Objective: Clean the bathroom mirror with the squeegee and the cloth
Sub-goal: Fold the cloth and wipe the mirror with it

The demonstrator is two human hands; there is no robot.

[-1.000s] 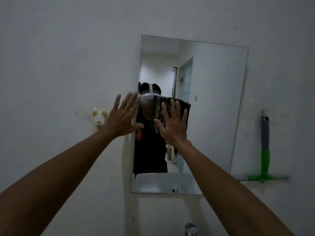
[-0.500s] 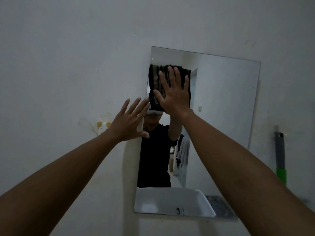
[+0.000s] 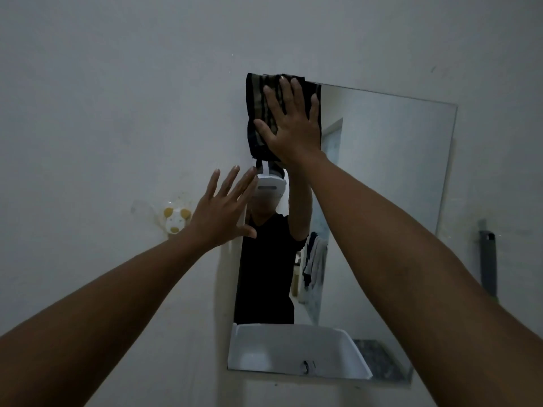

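While right hand (image 3: 292, 129) presses cloth (image 3: 258, 113), left hand (image 3: 223, 211) spreads

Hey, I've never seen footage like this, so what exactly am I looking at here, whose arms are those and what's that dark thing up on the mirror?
There is no machine here, only a person wearing a camera on the head, so the view looks out along their own arms. The right hand presses a dark striped cloth flat against the top left corner of the wall mirror. The left hand rests open at the mirror's left edge, holding nothing. The squeegee hangs on the wall to the right, untouched. The mirror reflects the person and a white sink.
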